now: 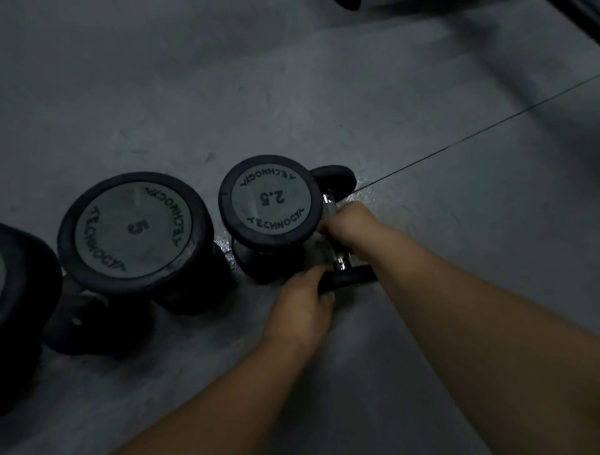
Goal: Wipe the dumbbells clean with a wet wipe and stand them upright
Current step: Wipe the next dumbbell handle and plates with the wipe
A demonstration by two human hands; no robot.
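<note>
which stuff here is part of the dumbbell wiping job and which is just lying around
In the job: left hand, right hand, wipe, lying dumbbell, 2.5 dumbbell, 5 dumbbell, dumbbell at the left edge.
Just there: dark thing at the top edge, floor seam.

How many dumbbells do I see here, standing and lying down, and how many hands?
Standing dumbbells: 2, the 5 dumbbell and the 2.5 dumbbell
Edge dumbbell, partly out of view: 1
Lying dumbbell, held: 1
Hands: 2, left hand, right hand
Total: 6
</note>
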